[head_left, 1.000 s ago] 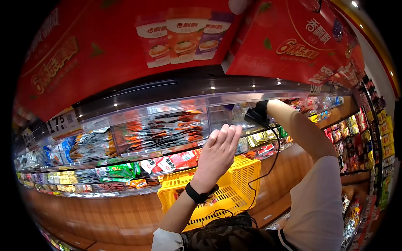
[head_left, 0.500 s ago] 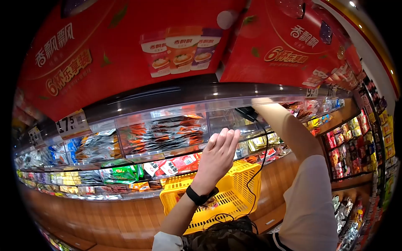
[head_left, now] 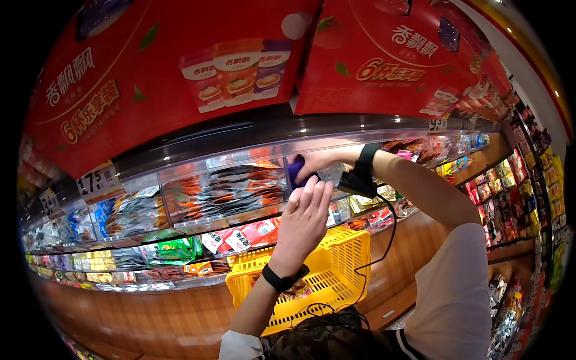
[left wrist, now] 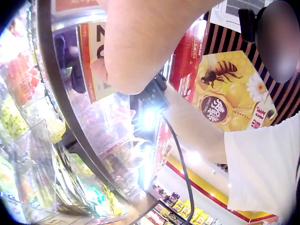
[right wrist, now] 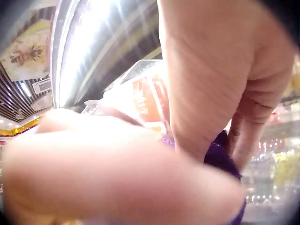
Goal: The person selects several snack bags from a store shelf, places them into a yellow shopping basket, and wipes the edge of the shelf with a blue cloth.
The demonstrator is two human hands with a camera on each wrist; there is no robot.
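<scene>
My right hand (head_left: pixel 318 161) is down in a clear shelf bin, its fingers curled on a dark purple, soft-looking item (head_left: pixel 296 170). Close up in the right wrist view, thumb and fingers pinch this purple item (right wrist: pixel 220 157); its kind is largely hidden by them. My left hand (head_left: pixel 303 219) is raised at the front of the same bin, fingers fairly straight and side by side, overlapping the bin's front edge. In the left wrist view its fingertips lie at a price card (left wrist: pixel 95 61) on the shelf edge, with the purple item (left wrist: pixel 70 56) behind the clear front.
A yellow shopping basket (head_left: pixel 354 264) with some packets inside sits below my hands. Left of the bin are stacked orange-and-grey packets (head_left: pixel 231 189). Red printed boxes (head_left: pixel 150 72) overhang the shelf. A black cable (head_left: pixel 393 231) hangs from my right wrist camera.
My right hand first reached deeper behind the shelf edge, then came back left and forward, now holding the purple item. The left hand has stayed nearly in place.
</scene>
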